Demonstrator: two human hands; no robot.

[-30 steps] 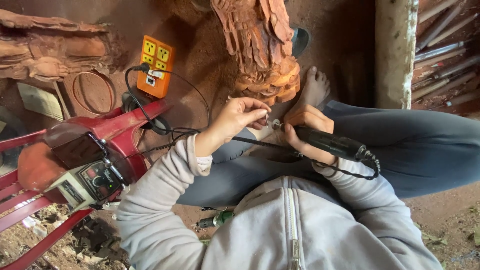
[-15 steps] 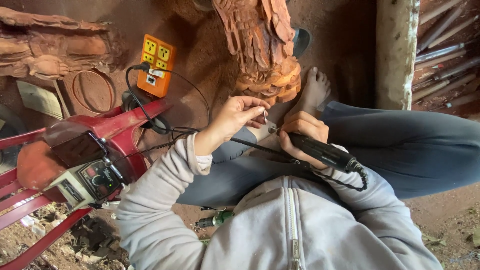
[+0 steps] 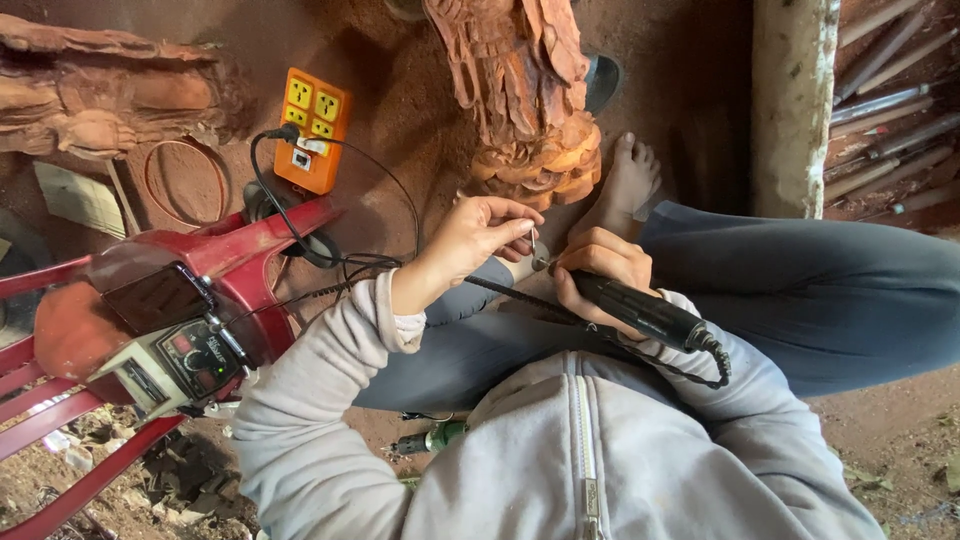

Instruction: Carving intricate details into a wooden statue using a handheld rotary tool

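I sit on the ground in a grey hooded jacket and blue trousers. My right hand grips a black rotary handpiece, whose coiled cable runs back over my lap. My left hand reaches across, its fingertips pinched on the small metal bit at the handpiece's tip. Both hands hover just in front of the scaled base of a carved reddish wooden statue. My bare foot rests beside the statue.
A red plastic chair at the left carries a beige control box with a dial. Beyond it lie an orange power strip, black cables, and another wood carving. A concrete post and stacked sticks stand at the right. A green tool lies by my hip.
My right hand and the handpiece have shifted slightly towards my body. My left fingers have stayed at the tool's tip.
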